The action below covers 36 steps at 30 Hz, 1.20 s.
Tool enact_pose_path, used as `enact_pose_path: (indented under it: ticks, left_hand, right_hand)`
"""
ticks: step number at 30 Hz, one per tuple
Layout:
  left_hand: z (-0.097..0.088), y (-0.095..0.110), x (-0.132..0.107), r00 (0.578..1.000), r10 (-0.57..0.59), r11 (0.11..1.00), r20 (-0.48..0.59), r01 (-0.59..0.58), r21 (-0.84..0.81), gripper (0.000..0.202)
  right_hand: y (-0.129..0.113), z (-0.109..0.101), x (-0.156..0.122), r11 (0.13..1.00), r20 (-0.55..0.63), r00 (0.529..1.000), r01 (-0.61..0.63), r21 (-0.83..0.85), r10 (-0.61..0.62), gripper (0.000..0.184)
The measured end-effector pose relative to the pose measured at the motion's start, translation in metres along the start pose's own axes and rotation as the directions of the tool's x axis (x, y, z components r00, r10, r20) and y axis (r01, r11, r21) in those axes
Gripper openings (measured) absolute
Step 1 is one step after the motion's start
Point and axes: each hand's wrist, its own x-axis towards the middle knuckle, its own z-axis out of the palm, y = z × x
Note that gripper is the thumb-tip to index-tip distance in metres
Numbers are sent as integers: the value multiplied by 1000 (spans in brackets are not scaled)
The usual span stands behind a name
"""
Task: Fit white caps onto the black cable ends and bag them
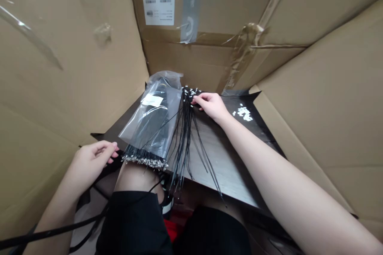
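- While the right hand (211,106) reaches forward, its fingers sit close together on the silver-tipped top of a loose bundle of thin black cords (186,135); whether they grip, I cannot tell.
- Left hand (92,157), fingers loosely curled and parted, holds nothing, just beside a clear plastic bag of black cords (152,121).
- Both lie on a dark wood-grain board (230,155), near small white pieces (243,113), between tan cardboard walls (68,67).
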Motion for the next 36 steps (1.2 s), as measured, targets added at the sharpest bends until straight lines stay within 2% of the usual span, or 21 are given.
enact_pose_path:
  ticks: [5,12,18,23,29,33,36]
  left_hand:
    - [3,-2,-4,989,-92,993,112,100,-68,48]
    - [10,4,0,976,-63,980,211,100,-173,48]
    - [2,7,1,982,-35,987,185,63,-149,47]
    - [0,10,0,977,-29,996,212,46,-78,42]
    - [2,4,-2,967,-41,998,250,53,-38,44]
    - [3,2,-3,963,-24,994,269,52,-99,41]
    - [1,1,-4,972,-42,987,231,76,-141,33]
  right_hand:
    - [-1,0,-3,1000,-3,1000,-13,-2,13,25]
    - [-2,0,-4,999,-15,999,-41,11,41,23]
    - [-2,0,-3,999,-14,999,-41,24,41,22]
    - [-4,0,-4,999,-14,999,-32,-1,32,22]
    - [-7,1,-5,999,-13,999,-33,4,33,21]
    - [-8,1,-5,999,-18,999,-40,4,40,21]
    - [-6,1,-4,999,-16,999,-47,3,47,22]
